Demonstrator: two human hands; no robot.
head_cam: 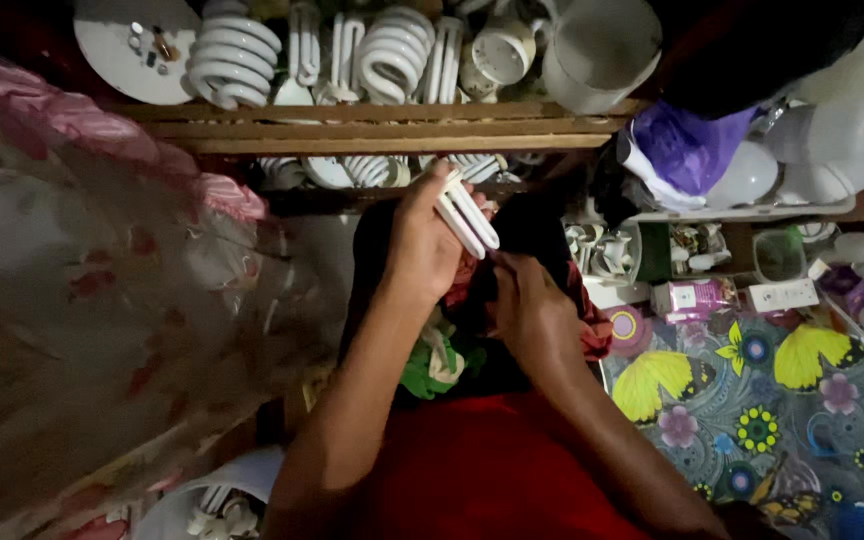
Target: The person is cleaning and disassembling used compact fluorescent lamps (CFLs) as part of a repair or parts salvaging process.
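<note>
My left hand [422, 240] is closed around a white tube-type lamp [468, 215], its straight glass tubes sticking out to the right of my fingers. My right hand [530, 305] sits just below and to the right of it, fingers curled at the lamp's lower end; what it pinches is too dark to tell. Both hands hover over a dark pile of cloth [452, 350] with green and red pieces.
A wooden shelf [382, 128] above holds several white spiral lamps [232, 55] and lamp housings [597, 45]. White bulbs [832, 150] and small boxes [782, 295] lie at right. A flowered mat [772, 410] covers the right floor; a patterned curtain [102, 280] hangs left.
</note>
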